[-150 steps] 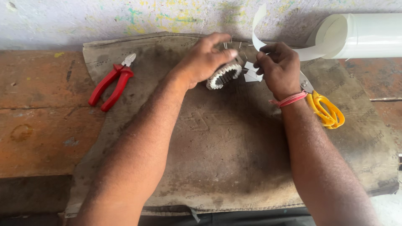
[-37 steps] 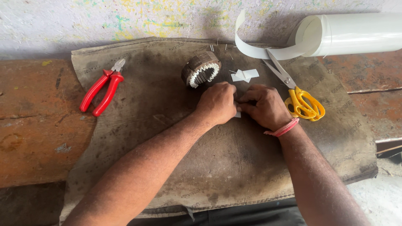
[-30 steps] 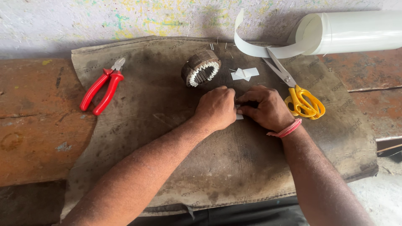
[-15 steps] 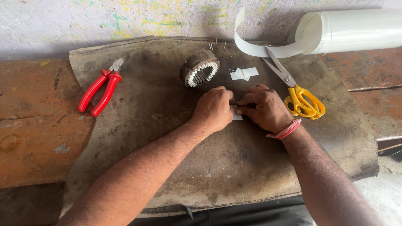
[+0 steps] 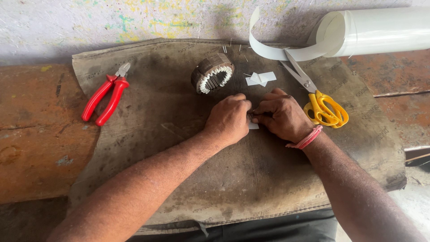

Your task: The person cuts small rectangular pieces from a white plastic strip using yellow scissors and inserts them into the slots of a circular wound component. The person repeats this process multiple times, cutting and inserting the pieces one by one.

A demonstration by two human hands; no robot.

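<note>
My left hand (image 5: 230, 117) and my right hand (image 5: 281, 114) meet knuckle to knuckle on a worn brown mat (image 5: 179, 148). Together they pinch and press a small white paper strip (image 5: 253, 126), mostly hidden under the fingers. A round metal stator core (image 5: 212, 73) with white-lined slots lies on its side just beyond my left hand. A few cut white paper pieces (image 5: 260, 78) sit beside it.
Yellow-handled scissors (image 5: 319, 102) lie right of my right hand. Red-handled pliers (image 5: 105, 93) rest at the mat's left edge. A roll of white insulating sheet (image 5: 376, 31) lies at the back right against a paint-flecked wall. Rusty brown bench (image 5: 31, 134) surrounds the mat.
Five seconds ago both hands held the stator core and a paper strip up near the wall. The core now lies on the mat; my hands have come nearer and barely moved in the last second.
</note>
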